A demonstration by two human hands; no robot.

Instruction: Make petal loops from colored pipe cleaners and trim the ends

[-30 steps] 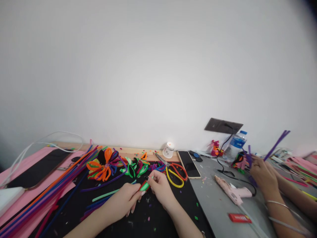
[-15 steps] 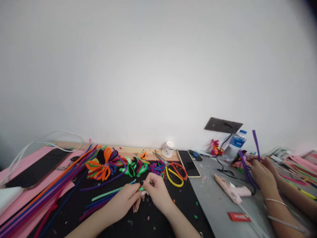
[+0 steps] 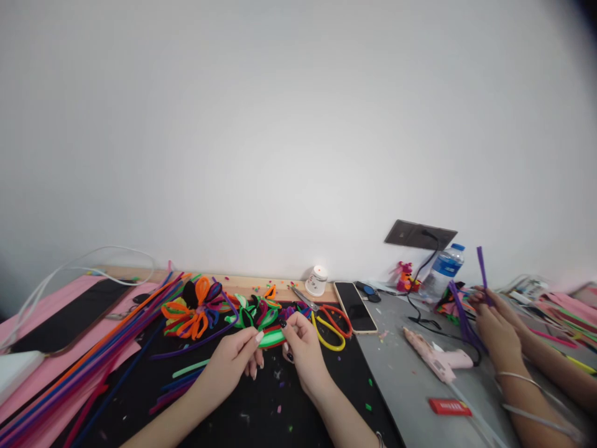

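Observation:
Between my hands is a short bundle of green pipe cleaners (image 3: 271,338) with a red one along its edge. My left hand (image 3: 233,361) pinches its left end between thumb and fingers. The right end is pinched by my right hand (image 3: 301,348), whose dark nails show. Just beyond lie green looped pipe-cleaner pieces (image 3: 255,311) and an orange pipe-cleaner flower (image 3: 198,311). Scissors (image 3: 329,323) with red and yellow handles rest past my right hand. Cut pipe cleaners (image 3: 186,381) in mint, blue and purple lie beside my left forearm.
Long pipe cleaners (image 3: 107,348) and a dark phone (image 3: 69,314) lie at left. A paper cup (image 3: 316,280) and another phone (image 3: 355,307) stand near the wall. At right are a pink glue gun (image 3: 438,358), a water bottle (image 3: 443,274) and a co-worker's hands (image 3: 497,323) with purple pipe cleaners.
My hands have moved apart, and the green bundle with its red edge now shows stretched between them. My right hand has shifted slightly up and right. The co-worker's hands moved a little.

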